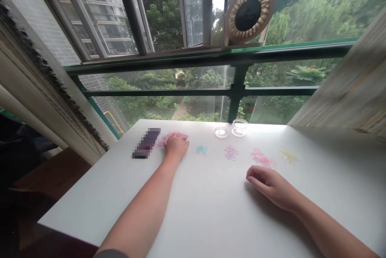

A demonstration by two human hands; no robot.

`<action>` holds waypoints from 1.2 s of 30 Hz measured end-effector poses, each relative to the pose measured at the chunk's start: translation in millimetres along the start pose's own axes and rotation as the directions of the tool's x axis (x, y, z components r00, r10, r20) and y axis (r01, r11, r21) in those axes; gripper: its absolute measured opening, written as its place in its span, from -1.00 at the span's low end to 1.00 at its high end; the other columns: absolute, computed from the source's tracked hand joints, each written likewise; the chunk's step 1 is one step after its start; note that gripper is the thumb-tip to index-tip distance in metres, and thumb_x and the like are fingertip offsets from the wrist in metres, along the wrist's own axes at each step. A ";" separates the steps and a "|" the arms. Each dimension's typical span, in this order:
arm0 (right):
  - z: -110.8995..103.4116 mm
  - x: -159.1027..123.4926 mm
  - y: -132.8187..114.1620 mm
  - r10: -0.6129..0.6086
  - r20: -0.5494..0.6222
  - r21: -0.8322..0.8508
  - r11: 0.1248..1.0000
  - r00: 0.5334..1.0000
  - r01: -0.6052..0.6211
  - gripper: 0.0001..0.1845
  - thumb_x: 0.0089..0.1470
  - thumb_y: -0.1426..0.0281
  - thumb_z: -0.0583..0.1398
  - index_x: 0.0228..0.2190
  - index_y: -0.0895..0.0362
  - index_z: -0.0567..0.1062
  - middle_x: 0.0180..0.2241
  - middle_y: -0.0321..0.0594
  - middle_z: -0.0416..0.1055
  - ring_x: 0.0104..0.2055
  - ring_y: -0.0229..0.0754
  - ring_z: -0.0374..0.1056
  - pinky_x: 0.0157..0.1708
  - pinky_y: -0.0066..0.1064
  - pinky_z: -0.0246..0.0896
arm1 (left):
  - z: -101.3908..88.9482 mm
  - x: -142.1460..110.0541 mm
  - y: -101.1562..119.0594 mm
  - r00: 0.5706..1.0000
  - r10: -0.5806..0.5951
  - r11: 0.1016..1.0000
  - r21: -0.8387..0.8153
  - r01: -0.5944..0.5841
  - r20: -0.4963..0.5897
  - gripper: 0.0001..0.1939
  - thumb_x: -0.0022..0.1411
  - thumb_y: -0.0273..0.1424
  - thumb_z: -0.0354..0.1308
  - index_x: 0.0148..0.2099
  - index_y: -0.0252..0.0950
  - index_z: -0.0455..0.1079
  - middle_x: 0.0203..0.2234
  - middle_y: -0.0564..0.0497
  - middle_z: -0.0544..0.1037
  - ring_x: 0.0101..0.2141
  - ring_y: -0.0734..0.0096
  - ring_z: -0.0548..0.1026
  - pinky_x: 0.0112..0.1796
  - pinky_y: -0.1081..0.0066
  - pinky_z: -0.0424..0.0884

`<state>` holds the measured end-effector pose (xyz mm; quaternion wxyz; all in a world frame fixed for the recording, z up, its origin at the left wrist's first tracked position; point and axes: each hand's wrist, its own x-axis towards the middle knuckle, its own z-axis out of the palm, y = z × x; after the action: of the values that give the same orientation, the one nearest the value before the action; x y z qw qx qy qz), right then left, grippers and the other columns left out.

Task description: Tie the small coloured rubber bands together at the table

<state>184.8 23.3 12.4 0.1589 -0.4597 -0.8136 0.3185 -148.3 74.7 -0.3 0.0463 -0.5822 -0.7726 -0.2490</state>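
White table (208, 201): phone (147, 143) beside left hand (175, 147), which covers pink pieces (175, 134)

Here's the head camera, worn on the person's head, looking forward and down from close above the near side of the white table (193, 201). It faces the windows (171, 8) beyond the far edge.

Near the far left corner of the worktop (196, 201), the left hand (176, 146) partly hides a pink pile (163, 140) beside a pixelated phone (147, 143).
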 end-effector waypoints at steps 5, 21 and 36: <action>0.7 1.5 5.9 -0.012 -0.019 0.014 1.000 1.000 0.013 -0.74 0.10 0.24 0.02 -0.49 0.10 0.37 -0.52 -0.26 0.30 -0.47 -0.22 0.18 -0.44 -0.39 0.11 | 2.6 0.0 -3.2 1.000 0.004 1.000 -0.019 -0.003 0.028 -0.80 0.09 -0.27 0.10 -0.28 -0.11 0.53 -0.26 -0.06 0.48 -0.19 0.18 0.40 -0.14 0.18 0.26; -0.1 -0.1 4.7 0.015 -0.044 0.075 0.997 0.999 -0.012 -0.73 0.11 0.21 0.02 -0.45 0.12 0.36 -0.49 -0.25 0.33 -0.46 -0.22 0.25 -0.44 -0.38 0.16 | -4.8 -1.4 -8.6 0.999 -0.024 0.999 -0.034 0.025 0.038 -0.85 0.08 -0.33 0.08 -0.37 -0.16 0.49 -0.30 -0.02 0.51 -0.21 0.19 0.41 -0.16 0.20 0.25; -0.4 0.6 4.0 0.020 -0.044 0.097 0.995 0.999 -0.016 -0.73 0.10 0.21 0.03 -0.47 0.12 0.37 -0.52 -0.26 0.31 -0.51 -0.24 0.21 -0.49 -0.39 0.15 | -14.6 -17.7 16.5 0.967 0.230 0.954 -0.173 -0.246 -0.106 -0.89 0.20 -0.44 -0.02 -0.30 -0.27 0.34 -0.34 -0.04 0.49 -0.23 0.30 0.41 -0.19 0.34 0.27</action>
<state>187.3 25.5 10.0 0.1962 -0.4656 -0.7894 0.3486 -130.6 56.1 11.5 0.0544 -0.6616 -0.6678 -0.3367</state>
